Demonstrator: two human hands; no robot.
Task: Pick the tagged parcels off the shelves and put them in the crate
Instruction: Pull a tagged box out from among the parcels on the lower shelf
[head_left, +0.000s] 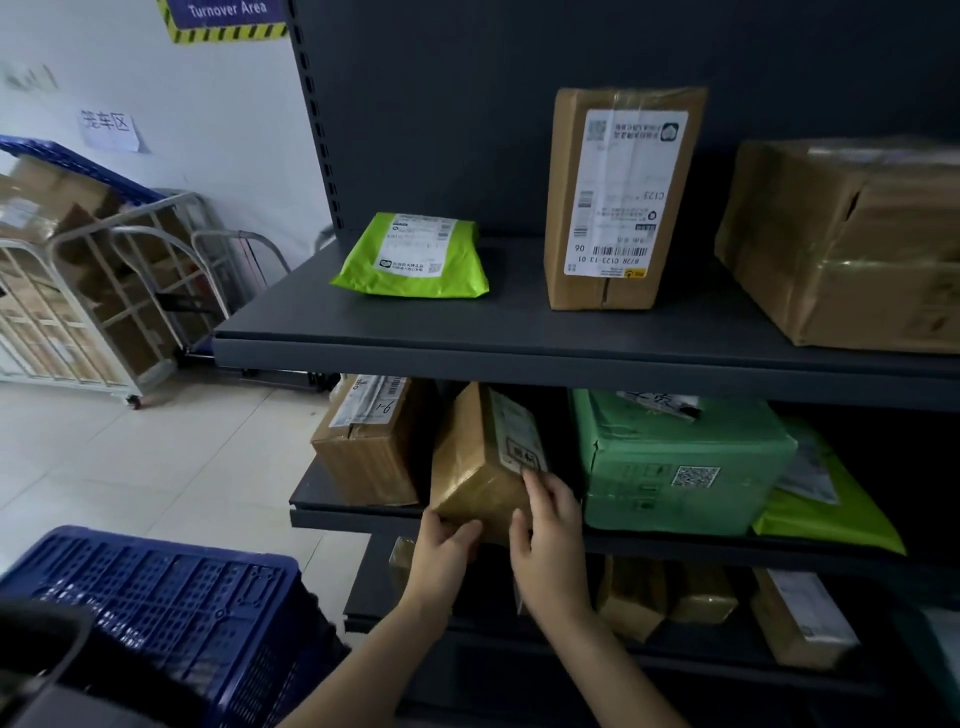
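A small brown taped parcel (478, 462) with a white label and a small tag sits tilted at the front of the middle shelf (358, 517). My left hand (444, 553) grips its lower front corner from below. My right hand (550, 540) holds its right side, fingers reaching up to the tag. The blue plastic crate (171, 608) stands at the lower left, beside my left forearm.
The top shelf (467, 343) carries a lime-green mailer (415, 257), an upright labelled carton (618, 197) and a large taped box (852, 239). Beside the held parcel stand a brown box (371, 447) and a green parcel (680, 462). More parcels lie below. Metal roll cages (93, 291) stand far left.
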